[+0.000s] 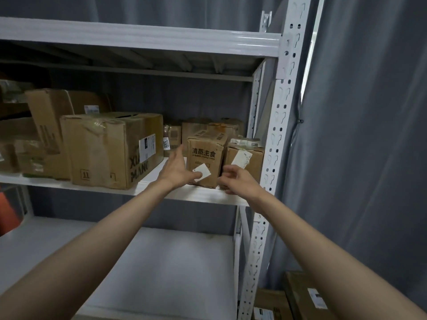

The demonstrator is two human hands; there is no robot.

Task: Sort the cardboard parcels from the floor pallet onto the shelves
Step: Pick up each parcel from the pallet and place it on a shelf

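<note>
Both forearms entered from the lower corners and converged on the middle shelf (203, 195) of the white metal rack (279, 135). I observed the left hand (176, 168) released, fingers straight and spread, positioned at the left face of a small upright cardboard parcel (204, 151) printed with black characters; whether the fingers touched it I could not tell. The right hand (235, 179) was at the parcel's lower right corner, fingers loosely curled and grasping nothing that I could see. A white label (203, 173) was fixed low on the parcel's front, tilted. The parcel stood at the front edge of the middle shelf, just beside a second small parcel (246, 155) on its right, which stood against the rack upright. A large taped carton (111, 148) occupied the same shelf to the left, with further cartons behind it and beyond it. More parcels (298, 299) lay on the floor at lower right, beside the grey curtain (365, 135).
</note>
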